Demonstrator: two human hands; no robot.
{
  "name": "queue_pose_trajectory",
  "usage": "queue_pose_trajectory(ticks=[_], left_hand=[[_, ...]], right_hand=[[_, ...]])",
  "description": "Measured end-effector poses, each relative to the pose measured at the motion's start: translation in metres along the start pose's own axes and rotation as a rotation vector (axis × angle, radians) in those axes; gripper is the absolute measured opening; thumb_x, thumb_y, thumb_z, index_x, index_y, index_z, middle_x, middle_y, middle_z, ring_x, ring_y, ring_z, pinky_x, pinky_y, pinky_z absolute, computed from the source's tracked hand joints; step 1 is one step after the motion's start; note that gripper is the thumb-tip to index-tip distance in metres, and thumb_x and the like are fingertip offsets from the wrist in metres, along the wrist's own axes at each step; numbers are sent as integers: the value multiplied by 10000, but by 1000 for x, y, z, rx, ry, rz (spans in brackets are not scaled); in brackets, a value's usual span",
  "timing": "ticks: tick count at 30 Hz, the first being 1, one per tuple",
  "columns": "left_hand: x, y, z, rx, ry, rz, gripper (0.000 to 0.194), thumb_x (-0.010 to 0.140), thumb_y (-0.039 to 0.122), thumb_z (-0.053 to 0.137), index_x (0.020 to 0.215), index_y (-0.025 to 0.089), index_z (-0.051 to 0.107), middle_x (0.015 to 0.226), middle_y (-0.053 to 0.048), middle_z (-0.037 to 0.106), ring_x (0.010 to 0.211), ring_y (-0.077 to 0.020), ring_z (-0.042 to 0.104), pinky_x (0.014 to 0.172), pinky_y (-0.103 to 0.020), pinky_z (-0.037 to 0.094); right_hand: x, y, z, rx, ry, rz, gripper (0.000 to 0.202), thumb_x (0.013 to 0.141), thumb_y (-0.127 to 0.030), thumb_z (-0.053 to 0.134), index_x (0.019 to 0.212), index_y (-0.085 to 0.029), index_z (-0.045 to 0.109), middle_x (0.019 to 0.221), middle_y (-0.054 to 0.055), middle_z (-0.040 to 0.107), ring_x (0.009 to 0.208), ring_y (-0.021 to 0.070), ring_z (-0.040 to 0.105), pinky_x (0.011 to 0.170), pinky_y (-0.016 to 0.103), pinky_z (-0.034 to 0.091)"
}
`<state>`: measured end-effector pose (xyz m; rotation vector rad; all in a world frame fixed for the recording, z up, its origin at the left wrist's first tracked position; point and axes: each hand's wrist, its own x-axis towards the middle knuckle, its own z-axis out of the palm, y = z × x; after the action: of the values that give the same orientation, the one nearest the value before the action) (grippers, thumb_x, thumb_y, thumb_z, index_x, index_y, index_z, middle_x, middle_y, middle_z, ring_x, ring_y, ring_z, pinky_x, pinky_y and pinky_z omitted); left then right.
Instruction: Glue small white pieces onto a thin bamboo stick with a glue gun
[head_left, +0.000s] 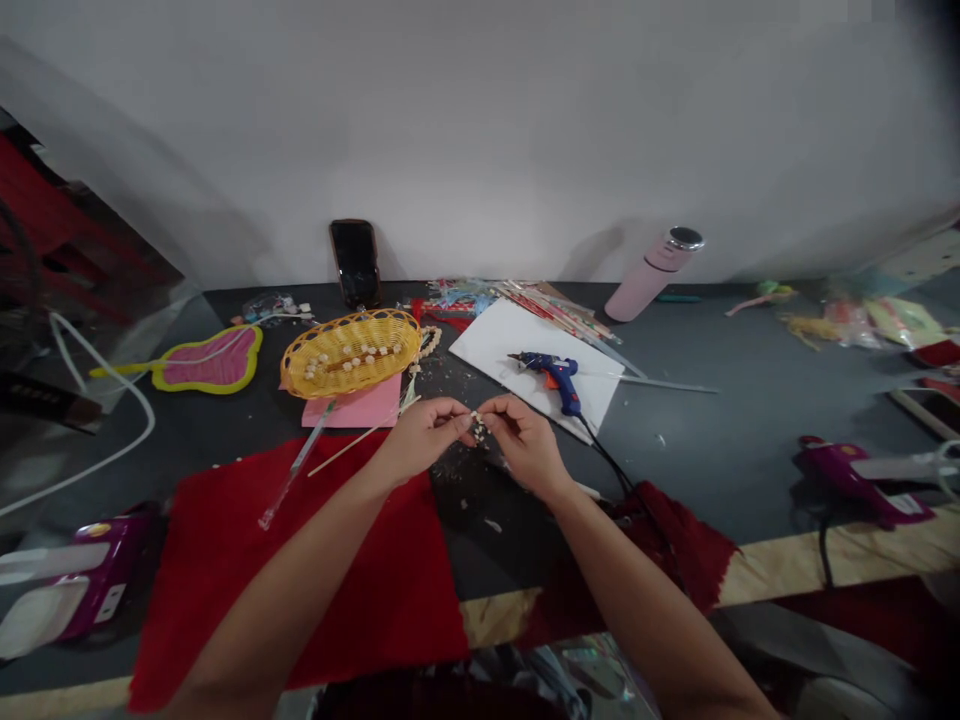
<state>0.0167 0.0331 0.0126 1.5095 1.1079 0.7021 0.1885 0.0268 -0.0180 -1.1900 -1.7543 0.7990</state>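
Both hands meet over the dark table, fingertips almost touching. My left hand (431, 432) is closed in a pinch on one side of a cluster of small cream pieces (480, 430). From the other side, my right hand (523, 440) pinches the same cluster. A blue glue gun (555, 375) lies on a white board (495, 335) just beyond my right hand. The yellow woven basket (352, 350), holding small pale pieces, is up and left of my left hand on a pink sheet (364, 405). A thin stick (352, 449) lies beside my left wrist.
A red cloth (300, 580) lies under my left forearm. At the wall stand a phone (356, 262) and a pink bottle (649, 275). A pink-yellow fan-shaped item (210, 360) lies left; purple devices (862, 480) sit at both sides. Packaged strips (555, 312) lie behind.
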Motion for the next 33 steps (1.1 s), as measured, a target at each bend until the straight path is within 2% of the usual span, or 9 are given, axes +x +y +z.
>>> queue_pose_trajectory(ticks=[13,21,33], left_hand=[[-5,8,10,-60,-36,-3,285,819,396,495,902,157,626,726,-34,675,597,-113,550,542,-214,381],[-6,7,14,-114,-36,13,271,820,386,499,894,153,617,744,-34,663,600,-111,554,519,-209,372],[-5,7,15,-90,-37,20,297,823,392,498,950,166,643,755,-33,677,652,-127,577,595,-228,416]], right_hand=[[-9,1,-5,-15,36,-44,110,863,-212,499,872,-197,608,812,14,617,752,133,570,703,243,442],[-13,2,-5,-125,96,-152,123,874,-223,477,847,-211,597,813,33,613,775,156,573,706,280,460],[-13,5,-5,-173,116,-196,111,882,-215,468,857,-216,576,808,32,600,771,152,568,702,278,459]])
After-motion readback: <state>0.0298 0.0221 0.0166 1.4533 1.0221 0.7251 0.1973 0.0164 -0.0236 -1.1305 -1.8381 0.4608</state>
